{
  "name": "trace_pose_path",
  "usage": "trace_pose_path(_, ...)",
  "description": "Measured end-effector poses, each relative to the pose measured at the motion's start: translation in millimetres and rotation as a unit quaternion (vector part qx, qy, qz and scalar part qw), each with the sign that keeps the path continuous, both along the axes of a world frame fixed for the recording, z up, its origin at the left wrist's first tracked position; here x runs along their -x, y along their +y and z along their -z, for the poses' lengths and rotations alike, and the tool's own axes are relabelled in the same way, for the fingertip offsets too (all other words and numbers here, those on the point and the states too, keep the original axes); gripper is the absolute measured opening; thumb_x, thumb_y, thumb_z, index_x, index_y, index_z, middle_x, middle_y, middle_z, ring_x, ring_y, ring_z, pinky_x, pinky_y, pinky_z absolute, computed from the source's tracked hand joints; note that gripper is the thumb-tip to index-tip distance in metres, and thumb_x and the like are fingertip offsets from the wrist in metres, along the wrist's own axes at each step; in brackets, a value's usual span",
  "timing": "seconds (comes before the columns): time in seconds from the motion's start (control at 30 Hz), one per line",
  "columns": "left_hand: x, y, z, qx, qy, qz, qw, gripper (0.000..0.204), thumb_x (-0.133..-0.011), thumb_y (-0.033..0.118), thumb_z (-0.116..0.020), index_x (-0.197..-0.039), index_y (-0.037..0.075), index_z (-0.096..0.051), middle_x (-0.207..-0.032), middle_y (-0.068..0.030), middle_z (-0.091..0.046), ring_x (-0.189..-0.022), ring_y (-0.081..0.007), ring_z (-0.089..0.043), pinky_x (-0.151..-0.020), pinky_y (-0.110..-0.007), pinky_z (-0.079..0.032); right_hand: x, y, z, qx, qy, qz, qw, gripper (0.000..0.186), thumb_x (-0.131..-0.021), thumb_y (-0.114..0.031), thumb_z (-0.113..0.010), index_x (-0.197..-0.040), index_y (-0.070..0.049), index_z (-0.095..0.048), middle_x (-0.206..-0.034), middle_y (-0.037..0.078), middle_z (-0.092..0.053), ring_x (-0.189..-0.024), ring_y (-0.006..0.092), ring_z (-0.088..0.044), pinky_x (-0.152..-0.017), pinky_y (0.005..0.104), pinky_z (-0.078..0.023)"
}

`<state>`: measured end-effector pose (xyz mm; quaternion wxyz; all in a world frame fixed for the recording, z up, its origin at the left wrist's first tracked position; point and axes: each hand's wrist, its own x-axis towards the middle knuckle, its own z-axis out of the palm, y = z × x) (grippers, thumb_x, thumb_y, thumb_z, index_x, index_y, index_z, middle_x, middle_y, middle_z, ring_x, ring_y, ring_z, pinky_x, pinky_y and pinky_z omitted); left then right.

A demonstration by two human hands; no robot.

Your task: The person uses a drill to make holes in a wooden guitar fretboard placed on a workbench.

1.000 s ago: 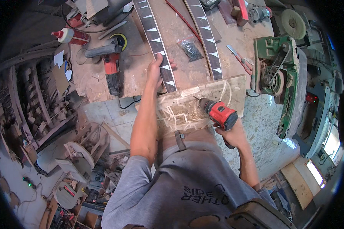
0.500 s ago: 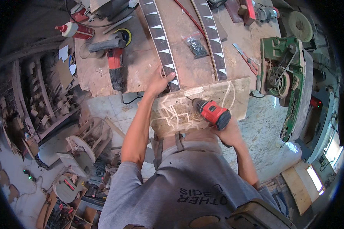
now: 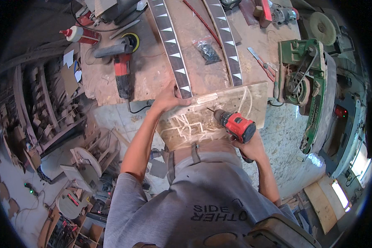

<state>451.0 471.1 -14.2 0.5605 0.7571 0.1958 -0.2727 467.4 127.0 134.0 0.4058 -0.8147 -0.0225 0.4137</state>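
My right hand (image 3: 253,148) is wrapped round the handle of a red and black cordless drill (image 3: 240,127). Its thin bit points left, above a worn wooden board (image 3: 256,97) with pale grooves cut in its face. That board sits between my waist and the bench. My left hand (image 3: 168,98) is closed at the near end of a curved dark strip (image 3: 175,62) with white triangles, its thumb by the strip's end and the board's far edge; some fingers are hidden. A second, similar strip (image 3: 230,45) lies to the right, its near end at the board.
On the wooden bench (image 3: 144,74) lie a red angle grinder (image 3: 122,74), a glue bottle (image 3: 82,34), a plastic bag of dark pieces (image 3: 208,51), a red rod (image 3: 202,18) and a red-handled cutting tool (image 3: 265,66). A green belt-driven machine (image 3: 299,82) stands right.
The drill has moved slightly right and turned, its bit swinging with it. My left thumb has slid from the strip's face toward its near end.
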Motion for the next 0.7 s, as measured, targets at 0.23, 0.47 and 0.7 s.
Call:
trace_pose_path(0.23, 9.7, 5.5, -3.0, -0.162, 0.073, 0.196, 0.964, 0.078, -0.06, 0.047, -0.095, -0.121, 0.004, -0.072, -0.102, -0.019, -0.075, -0.094, -0.0352, -0.072, -0.085, -0.042, -0.054, 6.0, -10.5, 25.6, -0.022, 0.029, 0.0, 0.999, 0.043, -0.07, 0.008, -0.073, -0.111, -0.003, -0.068, -0.095, 0.002, -0.07, -0.086, 0.0143, -0.067, -0.086, 0.0315, -0.054)
trace_pose_path(0.47, 14.3, 16.6, 14.5, -0.1, 0.088, 0.211, 0.968, 0.064, -0.059, 0.054, -0.092, -0.103, 0.009, -0.082, -0.099, -0.0195, -0.077, -0.094, -0.0369, -0.073, -0.084, -0.045, -0.055, -0.4, -3.2, 23.2, -0.041, 0.027, -0.021, 0.999, 0.044, -0.071, 0.011, -0.07, -0.113, -0.002, -0.065, -0.092, 0.002, -0.069, -0.085, 0.0134, -0.067, -0.082, 0.0309, -0.055)
trace_pose_path(0.7, 11.8, 8.7, -1.8, -0.175, 0.038, 0.182, 0.967, 0.054, -0.06, 0.042, -0.096, -0.104, 0.014, -0.082, -0.092, -0.0174, -0.077, -0.087, -0.0346, -0.074, -0.081, -0.043, -0.055, 14.7, 0.7, 32.4, -0.042, 0.018, -0.017, 0.999, 0.043, -0.074, 0.009, -0.071, -0.115, -0.002, -0.064, -0.093, 0.003, -0.07, -0.087, 0.0133, -0.068, -0.082, 0.0318, -0.056)
